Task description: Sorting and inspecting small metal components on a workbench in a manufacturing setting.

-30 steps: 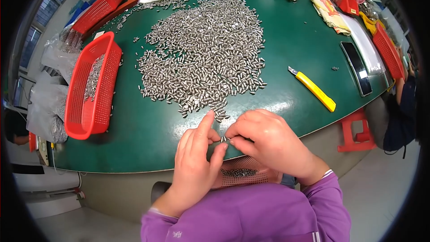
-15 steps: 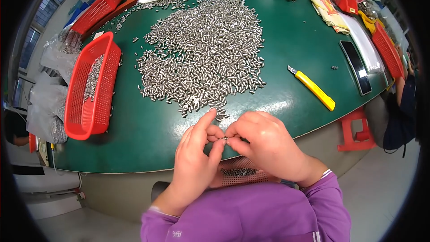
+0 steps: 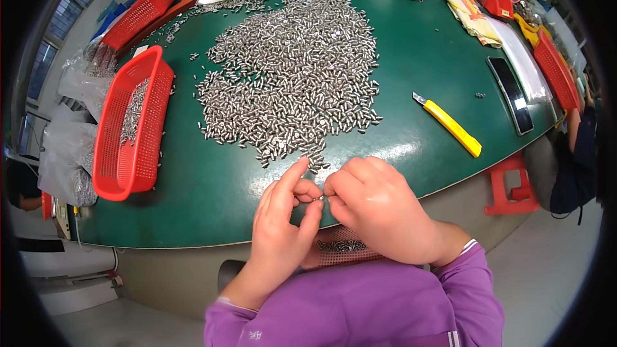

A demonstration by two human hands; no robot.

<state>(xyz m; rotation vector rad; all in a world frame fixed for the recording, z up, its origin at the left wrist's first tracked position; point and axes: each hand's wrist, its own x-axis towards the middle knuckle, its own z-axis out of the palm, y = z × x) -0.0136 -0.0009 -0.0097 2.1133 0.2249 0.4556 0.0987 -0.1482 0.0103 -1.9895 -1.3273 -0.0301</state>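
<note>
My left hand (image 3: 283, 215) pinches a small shiny metal part (image 3: 319, 199) between thumb and fingertips, just above the table's near edge. Close against it, my right hand (image 3: 382, 212) is closed, its thumb and fingers curled together beside the part. Whatever those right fingertips hold is hidden behind the knuckles. A wide pile of small silvery bullet-shaped metal pieces (image 3: 292, 90) spreads over the green table (image 3: 411, 77) just beyond both hands. Below my hands, a pinkish perforated basket (image 3: 350, 258) with more metal pieces sits at my lap, partly covered by my right wrist.
On the left stands a red perforated basket (image 3: 103, 173) with metal pieces, beside clear plastic bags (image 3: 67, 151). A yellow utility knife (image 3: 452, 128) lies to the right, near a phone (image 3: 511, 96). A red stool (image 3: 511, 189) and another person (image 3: 572, 167) are at the right.
My right hand has turned at the wrist, and its fingers have curled in more beside the part. The left hand keeps its pinch almost in place.
</note>
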